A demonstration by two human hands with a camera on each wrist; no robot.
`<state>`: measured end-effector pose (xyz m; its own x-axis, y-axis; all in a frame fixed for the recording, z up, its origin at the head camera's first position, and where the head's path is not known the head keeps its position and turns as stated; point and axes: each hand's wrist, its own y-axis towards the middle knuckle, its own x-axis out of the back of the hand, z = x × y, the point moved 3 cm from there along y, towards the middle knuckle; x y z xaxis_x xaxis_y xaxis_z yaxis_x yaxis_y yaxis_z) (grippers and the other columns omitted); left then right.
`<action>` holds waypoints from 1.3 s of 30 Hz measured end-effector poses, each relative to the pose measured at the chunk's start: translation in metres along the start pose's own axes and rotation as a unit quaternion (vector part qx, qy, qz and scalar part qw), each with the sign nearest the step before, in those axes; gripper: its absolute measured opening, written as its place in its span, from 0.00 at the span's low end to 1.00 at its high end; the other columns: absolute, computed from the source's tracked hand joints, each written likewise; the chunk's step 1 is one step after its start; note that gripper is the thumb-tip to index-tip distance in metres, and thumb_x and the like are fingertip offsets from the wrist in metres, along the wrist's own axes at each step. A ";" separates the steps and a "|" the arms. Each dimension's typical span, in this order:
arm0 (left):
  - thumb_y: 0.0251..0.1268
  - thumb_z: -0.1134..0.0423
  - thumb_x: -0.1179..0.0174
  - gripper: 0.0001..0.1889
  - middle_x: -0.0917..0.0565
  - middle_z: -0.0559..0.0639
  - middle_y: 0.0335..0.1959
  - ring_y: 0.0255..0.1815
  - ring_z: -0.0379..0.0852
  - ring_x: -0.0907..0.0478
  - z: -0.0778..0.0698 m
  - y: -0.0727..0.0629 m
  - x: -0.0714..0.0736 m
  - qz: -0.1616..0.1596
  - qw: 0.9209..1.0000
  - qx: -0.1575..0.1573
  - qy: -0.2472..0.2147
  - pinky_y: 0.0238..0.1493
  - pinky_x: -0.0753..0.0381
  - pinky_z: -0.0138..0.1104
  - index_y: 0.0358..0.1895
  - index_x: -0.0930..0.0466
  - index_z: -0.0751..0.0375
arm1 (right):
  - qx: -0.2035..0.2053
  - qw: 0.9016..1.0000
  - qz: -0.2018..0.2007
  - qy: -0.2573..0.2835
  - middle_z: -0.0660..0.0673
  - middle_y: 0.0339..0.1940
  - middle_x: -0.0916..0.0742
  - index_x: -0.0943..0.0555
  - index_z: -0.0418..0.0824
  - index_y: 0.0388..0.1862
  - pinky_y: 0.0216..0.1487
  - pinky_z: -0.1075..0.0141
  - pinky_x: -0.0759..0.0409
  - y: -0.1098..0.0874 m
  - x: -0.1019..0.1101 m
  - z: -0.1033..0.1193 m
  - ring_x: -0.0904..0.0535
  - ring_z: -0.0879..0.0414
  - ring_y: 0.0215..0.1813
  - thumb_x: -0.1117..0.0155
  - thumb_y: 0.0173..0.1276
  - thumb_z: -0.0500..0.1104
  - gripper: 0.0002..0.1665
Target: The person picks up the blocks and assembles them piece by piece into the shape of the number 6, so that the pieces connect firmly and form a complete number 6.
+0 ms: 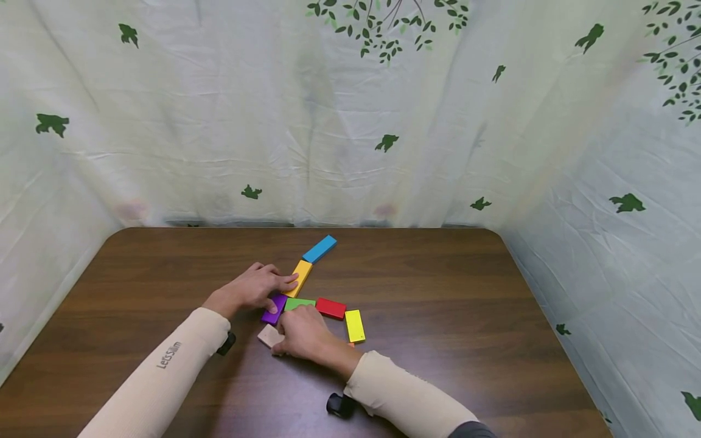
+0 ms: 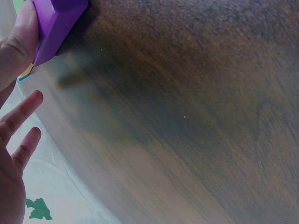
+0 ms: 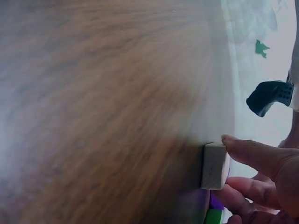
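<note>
Flat coloured blocks lie in a bent line on the brown table. My left hand (image 1: 249, 289) has its thumb on the purple block (image 2: 60, 28), while its forefinger side touches the orange-yellow block (image 1: 301, 275). Two of its fingers stand spread apart in the left wrist view. With thumb and fingers, my right hand (image 1: 306, 331) pinches the plain wooden block (image 3: 213, 168) just nearer me than the purple one. Under the right hand's knuckles, the green block (image 1: 299, 303) is partly covered. A red block (image 1: 331, 308) lies to the right of the green one.
A blue block (image 1: 320, 249) continues the line at the far end. Right of the red block lies a yellow block (image 1: 355, 326), with a sliver of an orange piece (image 1: 351, 345) showing by the right wrist. White curtains (image 1: 219, 121) with leaf prints hang around the table (image 1: 438, 292).
</note>
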<state>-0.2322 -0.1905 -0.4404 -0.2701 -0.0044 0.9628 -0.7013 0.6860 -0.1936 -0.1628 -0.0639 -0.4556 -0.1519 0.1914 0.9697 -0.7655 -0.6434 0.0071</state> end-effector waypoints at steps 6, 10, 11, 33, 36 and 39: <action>0.48 0.56 0.28 0.38 0.28 0.52 0.67 0.59 0.60 0.31 0.001 0.000 -0.002 -0.003 1.000 0.000 -0.005 0.57 0.38 0.54 0.67 0.29 0.58 | -0.022 1.000 0.005 0.017 0.58 0.05 0.36 0.31 0.51 0.05 0.22 0.72 0.43 0.002 0.000 0.001 0.37 0.63 0.17 0.23 0.49 0.60 0.30; 0.48 0.56 0.28 0.39 0.28 0.52 0.67 0.59 0.60 0.31 0.001 0.001 -0.001 -0.002 1.000 0.000 -0.005 0.57 0.38 0.55 0.67 0.29 0.58 | -0.036 0.999 0.009 0.030 0.58 0.05 0.34 0.30 0.50 0.06 0.21 0.72 0.42 0.004 -0.001 0.002 0.36 0.64 0.17 0.22 0.49 0.59 0.29; 0.48 0.56 0.28 0.39 0.28 0.52 0.67 0.59 0.59 0.31 0.001 0.001 -0.001 -0.001 1.000 0.001 -0.004 0.58 0.38 0.55 0.67 0.30 0.58 | -0.040 0.999 0.010 0.032 0.58 0.05 0.34 0.30 0.50 0.06 0.21 0.72 0.42 0.004 -0.002 0.003 0.37 0.64 0.18 0.22 0.49 0.59 0.28; 0.49 0.56 0.28 0.39 0.28 0.51 0.68 0.60 0.59 0.32 0.003 0.001 -0.002 0.008 1.000 0.005 -0.006 0.59 0.39 0.56 0.68 0.31 0.57 | -0.066 0.997 0.024 0.021 0.58 0.06 0.33 0.27 0.52 0.09 0.25 0.70 0.40 0.004 -0.001 -0.001 0.36 0.63 0.19 0.27 0.52 0.63 0.26; 0.49 0.56 0.28 0.39 0.28 0.51 0.68 0.60 0.60 0.33 0.003 0.001 -0.002 0.013 1.000 0.013 -0.007 0.59 0.40 0.56 0.68 0.31 0.57 | -0.049 0.998 0.019 0.022 0.60 0.11 0.29 0.20 0.52 0.19 0.31 0.69 0.37 0.000 0.004 -0.010 0.34 0.64 0.22 0.27 0.52 0.64 0.20; 0.50 0.56 0.28 0.39 0.28 0.52 0.68 0.60 0.60 0.33 0.003 0.002 -0.002 0.016 1.000 0.017 -0.005 0.60 0.40 0.56 0.68 0.31 0.56 | -0.022 0.999 0.016 0.027 0.62 0.16 0.25 0.16 0.51 0.31 0.36 0.69 0.35 -0.006 0.011 -0.023 0.31 0.65 0.26 0.25 0.51 0.62 0.18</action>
<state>-0.2346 -0.1912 -0.4430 -0.2988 0.0107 0.9543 -0.7143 0.6606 -0.2310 -0.1742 -0.0411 -0.4503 -0.2088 0.2116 0.9548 -0.7862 -0.6169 -0.0352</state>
